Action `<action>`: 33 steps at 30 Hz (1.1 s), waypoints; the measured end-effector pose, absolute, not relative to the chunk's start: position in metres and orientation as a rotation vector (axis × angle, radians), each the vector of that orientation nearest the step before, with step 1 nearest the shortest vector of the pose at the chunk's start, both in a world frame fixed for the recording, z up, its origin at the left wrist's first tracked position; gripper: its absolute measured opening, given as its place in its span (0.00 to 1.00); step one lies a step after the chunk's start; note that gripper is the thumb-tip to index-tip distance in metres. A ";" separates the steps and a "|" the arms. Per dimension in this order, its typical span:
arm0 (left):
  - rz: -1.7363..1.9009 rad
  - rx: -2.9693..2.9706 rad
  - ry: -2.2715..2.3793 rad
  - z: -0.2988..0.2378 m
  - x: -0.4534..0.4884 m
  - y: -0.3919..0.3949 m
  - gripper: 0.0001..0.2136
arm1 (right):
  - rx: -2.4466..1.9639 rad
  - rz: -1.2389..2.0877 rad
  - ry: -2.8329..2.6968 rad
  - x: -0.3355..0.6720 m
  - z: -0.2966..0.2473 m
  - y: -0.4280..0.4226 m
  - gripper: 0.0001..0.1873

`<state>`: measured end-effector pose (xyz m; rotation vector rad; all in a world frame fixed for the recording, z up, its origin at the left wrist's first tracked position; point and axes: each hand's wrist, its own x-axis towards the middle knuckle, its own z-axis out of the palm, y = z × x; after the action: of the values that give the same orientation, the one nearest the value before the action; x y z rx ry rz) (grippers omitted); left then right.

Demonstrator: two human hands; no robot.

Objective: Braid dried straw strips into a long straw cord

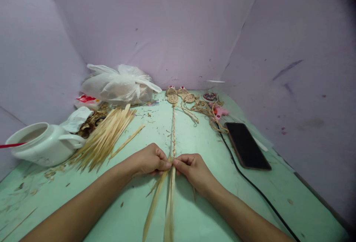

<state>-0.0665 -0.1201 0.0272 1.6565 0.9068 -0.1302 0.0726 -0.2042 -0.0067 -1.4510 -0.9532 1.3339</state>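
My left hand (148, 159) and my right hand (191, 168) meet at the middle of the green table, both pinched on flat straw strips (167, 205) where they join a thin braided straw cord (174, 131). The braid runs straight away from me toward woven straw pieces (178, 95) at the back. Loose strip ends trail toward me from under my fingers.
A bundle of straw strips (104, 136) lies to the left beside a white pot (41, 143). A white plastic bag (119, 84) sits at the back left. To the right are a pink glue gun (219, 112), its black cable (250, 182) and a dark phone (246, 145).
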 end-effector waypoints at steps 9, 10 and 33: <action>-0.112 1.986 0.722 0.033 -0.071 -0.116 0.08 | -1.449 1.350 -0.941 0.073 -0.006 -0.204 0.15; -0.122 1.982 0.704 0.031 -0.070 -0.116 0.07 | -1.454 1.352 -0.942 0.073 -0.005 -0.204 0.15; -0.168 1.809 0.789 0.041 -0.066 -0.124 0.08 | -1.398 1.354 -0.950 0.073 -0.009 -0.205 0.15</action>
<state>-0.0659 -0.1236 0.0410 1.8088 0.7887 -0.1683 0.0734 -0.2045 -0.0087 -1.3984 -0.9496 1.3540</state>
